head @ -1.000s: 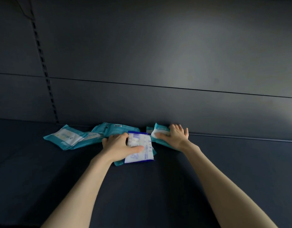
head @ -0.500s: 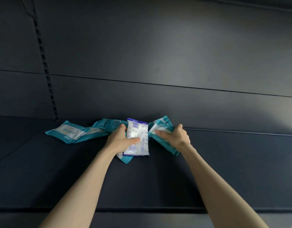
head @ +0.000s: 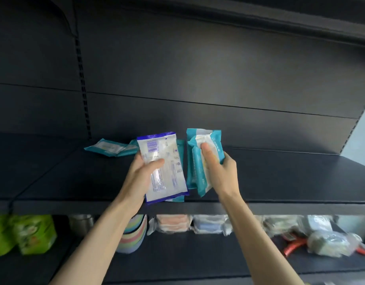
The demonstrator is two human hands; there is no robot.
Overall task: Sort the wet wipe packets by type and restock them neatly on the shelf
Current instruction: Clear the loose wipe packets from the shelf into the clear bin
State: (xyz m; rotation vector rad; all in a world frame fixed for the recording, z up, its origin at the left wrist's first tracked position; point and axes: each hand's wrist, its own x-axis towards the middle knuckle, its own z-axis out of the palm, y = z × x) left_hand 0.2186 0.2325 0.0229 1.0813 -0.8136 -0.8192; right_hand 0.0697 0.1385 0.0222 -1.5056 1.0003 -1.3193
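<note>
- Gripping a white packet (head: 167, 161) with blue-purple trim in our left hand (head: 140, 177), thumb curled across the front and fingers hidden behind it. It stands nearly upright, tipped a little.
- Tucked right behind it in the same hand we've got a teal packet (head: 180, 147), only peeking out along the right edge and the bottom.
- Our right hand (head: 222, 175) is wrapped round a teal bundle (head: 196, 167) with the thumb pressed on its front. It looks like two packets, but we can't tell for sure.
- The two lots sit just beside each other between our hands, not quite touching, over the front part of the dark shelf (head: 280, 175).
- Past our left hand and off to its left, loose teal packets (head: 111, 148) lie flat near the back wall.
- Below both hands, the lower shelf (head: 187, 254) has green packs (head: 33, 233) and a stack of pastel bowls (head: 134, 235).
</note>
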